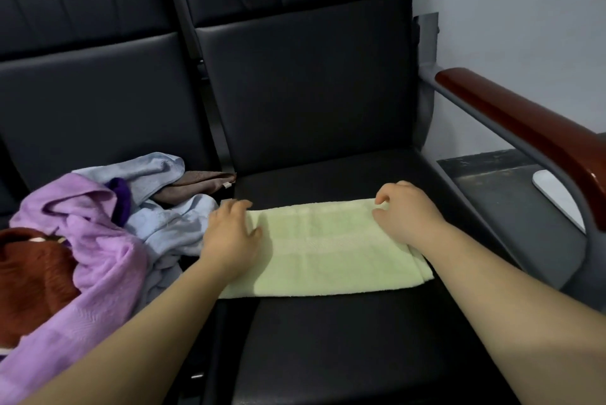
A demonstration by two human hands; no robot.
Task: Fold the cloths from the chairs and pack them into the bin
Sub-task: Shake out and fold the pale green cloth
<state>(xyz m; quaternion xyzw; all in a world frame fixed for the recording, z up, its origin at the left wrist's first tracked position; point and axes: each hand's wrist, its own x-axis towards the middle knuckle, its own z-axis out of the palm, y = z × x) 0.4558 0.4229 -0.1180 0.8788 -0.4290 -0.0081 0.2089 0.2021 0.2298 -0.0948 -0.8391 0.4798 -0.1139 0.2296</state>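
Pale-green cloth (328, 257) lies part-folded on the seat (328, 345), left hand (229, 234) resting loose-fingered, right hand (406, 214) pinching its far edge; another fold looks due next.

A folded pale green towel (328, 250) lies on the black chair seat (328, 339); the left hand (229, 234) presses its left end; the right hand (406, 211) pinches its far corner. Crumpled cloths (98, 224) heap alongside.
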